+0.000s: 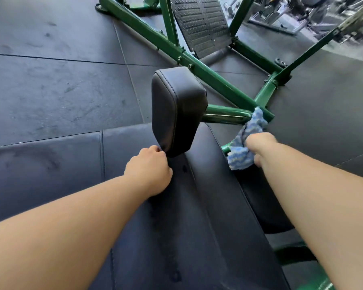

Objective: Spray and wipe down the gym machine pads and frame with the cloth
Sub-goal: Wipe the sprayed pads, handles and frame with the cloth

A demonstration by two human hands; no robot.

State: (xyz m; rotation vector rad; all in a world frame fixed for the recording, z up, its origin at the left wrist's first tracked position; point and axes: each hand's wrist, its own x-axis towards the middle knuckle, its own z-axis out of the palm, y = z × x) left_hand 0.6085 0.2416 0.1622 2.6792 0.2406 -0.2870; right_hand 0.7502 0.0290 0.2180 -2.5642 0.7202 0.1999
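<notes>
Left hand point(148, 168): curled round lower corner of small pad point(176, 109).
Right hand point(260, 147): clutching bunched cloth point(245, 141), 4 o'clock of pad, touching green frame point(228, 113).
Risk: bunched cloth likely skimming frame, missing underside.

Open floor point(50, 91) lies from 9 to 11 o'clock, where you pass freely. At 12 the upright pad point(176, 109) blocks you, its support tube point(224, 114) running toward 2. Behind it the green frame rail point(199, 66) crosses diagonally under the foot plate point(199, 24).
</notes>
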